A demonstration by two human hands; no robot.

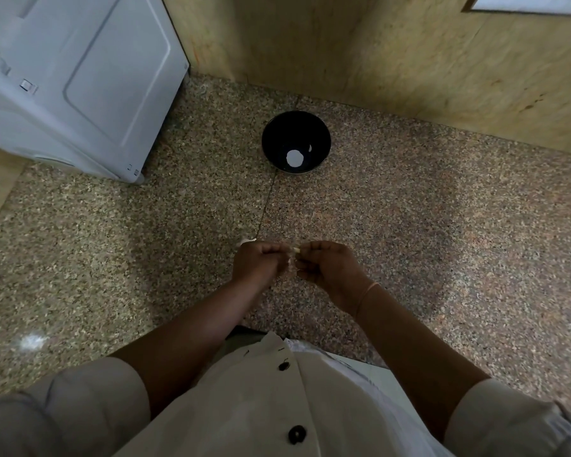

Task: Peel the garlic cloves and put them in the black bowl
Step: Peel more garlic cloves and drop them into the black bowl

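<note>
Abutting tan walls (409, 61), speckled stone (112, 242) holds black bowl (294, 133).

The left hand (261, 262) and right hand (327, 265) meet low over the speckled granite tabletop (409, 225), fingers curled. Between their fingertips they pinch a small pale garlic clove (296, 249), and wisps of papery white skin (290, 262) hang in the gap just below it. Well beyond the hands stands a round glossy black bowl (277, 136) with a bright white patch on its bottom. Far left of the left hand sits a white boxy appliance (80, 77). A thin bangle (367, 293) circles the right wrist
</note>
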